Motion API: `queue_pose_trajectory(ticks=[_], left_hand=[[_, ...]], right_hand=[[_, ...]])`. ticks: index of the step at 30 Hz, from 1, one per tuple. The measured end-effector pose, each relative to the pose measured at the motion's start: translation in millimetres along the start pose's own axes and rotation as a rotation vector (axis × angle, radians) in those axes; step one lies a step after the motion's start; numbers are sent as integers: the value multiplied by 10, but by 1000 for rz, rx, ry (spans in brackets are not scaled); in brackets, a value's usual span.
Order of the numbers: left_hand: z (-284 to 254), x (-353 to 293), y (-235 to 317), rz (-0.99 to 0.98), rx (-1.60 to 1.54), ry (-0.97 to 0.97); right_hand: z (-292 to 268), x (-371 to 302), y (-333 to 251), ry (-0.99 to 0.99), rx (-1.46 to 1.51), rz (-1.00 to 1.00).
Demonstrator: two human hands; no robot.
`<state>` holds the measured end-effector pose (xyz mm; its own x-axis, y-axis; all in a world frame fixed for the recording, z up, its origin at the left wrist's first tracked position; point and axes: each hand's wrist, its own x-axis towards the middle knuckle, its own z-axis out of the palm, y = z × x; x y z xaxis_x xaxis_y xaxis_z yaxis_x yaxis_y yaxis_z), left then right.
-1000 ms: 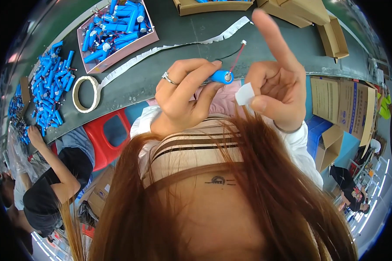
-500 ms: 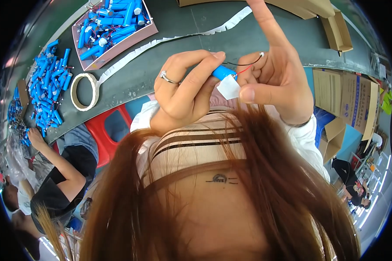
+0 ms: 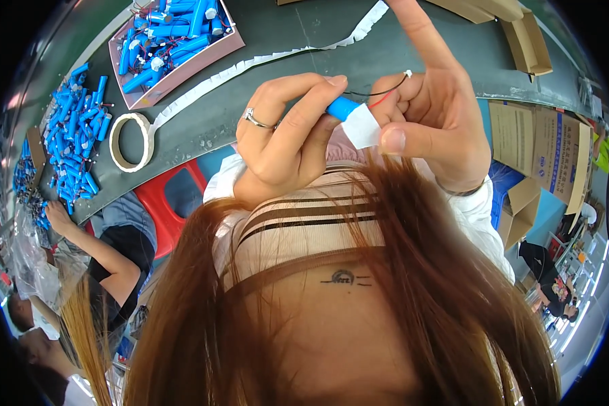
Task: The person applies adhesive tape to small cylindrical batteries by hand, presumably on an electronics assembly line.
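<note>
Between the thumb and fingers of my left hand (image 3: 284, 135), which wears a ring, is a blue cylindrical battery (image 3: 343, 109). A white tape piece (image 3: 363, 126) covers its right end. A black wire (image 3: 379, 93) and a red wire run from the battery towards a small white connector (image 3: 407, 73). My right hand (image 3: 446, 122) is beside it, index finger stretched away and thumb extended, the other fingers curled near the wires. Its thumb tip meets the tape piece's edge. Beyond both hands, a notched white strip (image 3: 250, 64) runs from a tape roll (image 3: 131, 142) towards my right index finger.
A pink box (image 3: 183, 74) full of wired blue batteries stands at the far left. Heaped batteries (image 3: 74, 135) lie nearer the table's left end, where another person's hand (image 3: 59, 218) reaches in. Cardboard pieces (image 3: 526, 44) lie far right; cartons (image 3: 534, 145) and a red stool (image 3: 166, 210) stand below the table.
The white tape piece has shifted slightly up and right and now hides the battery's end where the red wire emerged. My right thumb has moved slightly right with it.
</note>
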<state>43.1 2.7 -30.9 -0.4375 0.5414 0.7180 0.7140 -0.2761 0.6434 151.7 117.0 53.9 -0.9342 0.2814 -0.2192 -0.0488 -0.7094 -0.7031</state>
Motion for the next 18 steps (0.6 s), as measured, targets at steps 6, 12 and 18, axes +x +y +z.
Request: queue_pose_trajectory(ticks=[6, 12, 18], left_hand=[[-36, -10, -3, 3, -3, -23], [-4, 11, 3, 31, -12, -20], [-6, -29, -20, 53, 9, -2]], right_hand=[[-48, 20, 31, -8, -90, 31], [-77, 3, -37, 0, -250, 74], [-75, 19, 51, 28, -360, 41]])
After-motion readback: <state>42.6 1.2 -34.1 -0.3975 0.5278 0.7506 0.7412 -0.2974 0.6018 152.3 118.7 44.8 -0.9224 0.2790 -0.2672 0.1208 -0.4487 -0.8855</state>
